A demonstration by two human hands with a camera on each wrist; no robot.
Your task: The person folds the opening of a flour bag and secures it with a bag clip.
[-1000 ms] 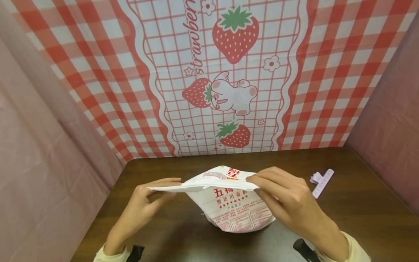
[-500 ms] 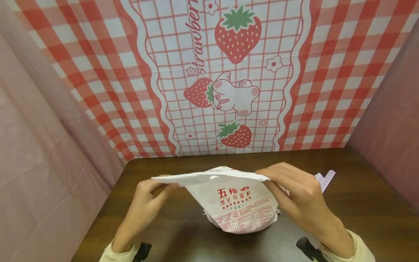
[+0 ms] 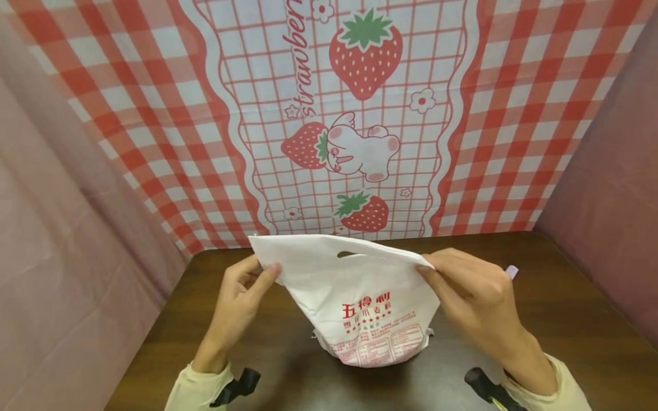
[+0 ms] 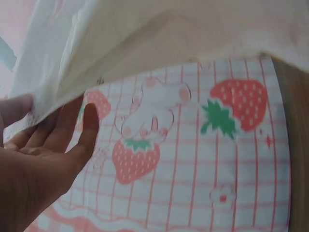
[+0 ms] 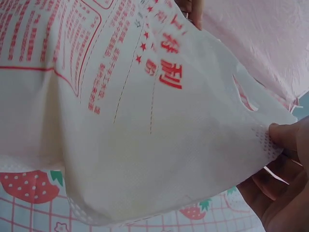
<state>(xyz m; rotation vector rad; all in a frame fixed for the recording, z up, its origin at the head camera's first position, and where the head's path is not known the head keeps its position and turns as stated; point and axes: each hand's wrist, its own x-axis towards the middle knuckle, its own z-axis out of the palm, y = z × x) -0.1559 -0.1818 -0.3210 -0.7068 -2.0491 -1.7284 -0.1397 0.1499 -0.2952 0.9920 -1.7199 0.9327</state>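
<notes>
A white flour bag (image 3: 319, 279) with red printed characters stands on the table in the head view, its upper part held up and spread flat. Near its top edge there is a slot-shaped handle hole (image 5: 245, 93). My left hand (image 3: 240, 299) pinches the bag's left side below the upper corner, thumb in front. At the upper right corner, my right hand (image 3: 473, 294) pinches the bag between thumb and fingers. In the left wrist view the bag's pale side hangs over the left hand (image 4: 53, 150). What the bag contains is hidden.
A light purple clip (image 3: 512, 272) lies on the dark wooden table (image 3: 545, 308), mostly hidden behind the right hand. A strawberry-patterned checked cloth (image 3: 360, 188) hangs at the back edge, and pinkish cloth (image 3: 61, 245) hangs at the sides.
Both hands keep their hold while the bag's top edge has risen and turned, so its printed front now faces me. The right hand has shifted right and covers most of the purple clip.
</notes>
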